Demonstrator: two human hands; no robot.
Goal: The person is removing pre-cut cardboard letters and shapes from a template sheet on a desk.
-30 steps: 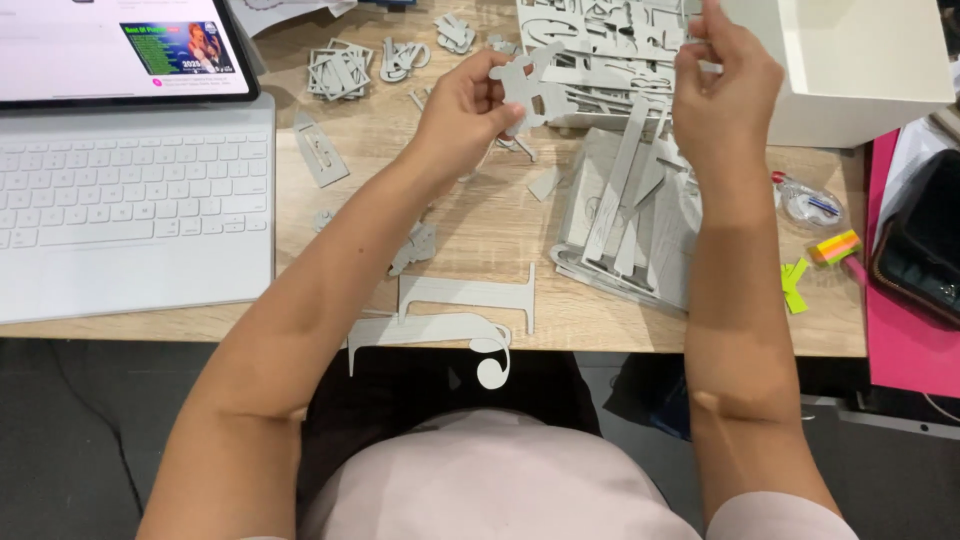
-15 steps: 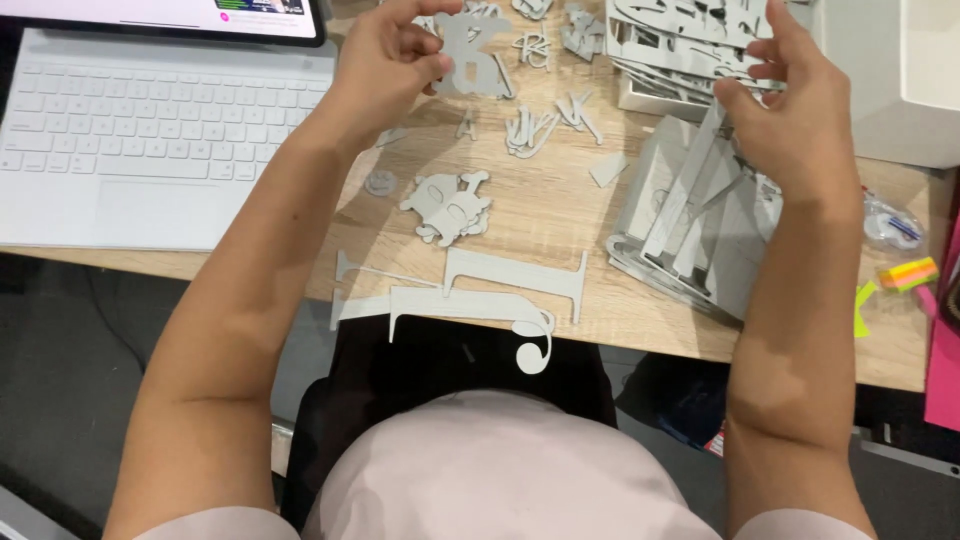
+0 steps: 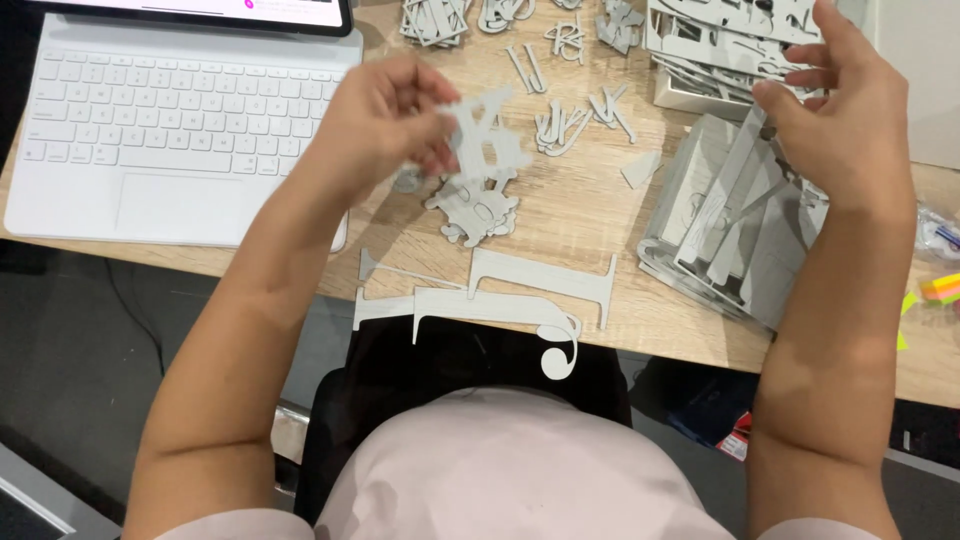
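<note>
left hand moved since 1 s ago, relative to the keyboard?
Yes. The left hand has drawn back from the far cutout stacks toward the keyboard, and now holds a grey cutout piece above the loose cutouts.

Grey cutout piece (image 3: 485,135) in left hand (image 3: 385,120) smeared by motion blur, shape unreadable, tablet screen (image 3: 200,12) cropped by top edge, stack of grey cut sheets (image 3: 730,30) partly cropped above, partly covered by right hand (image 3: 850,120), sticky notes (image 3: 940,288) clipped at right edge.
</note>
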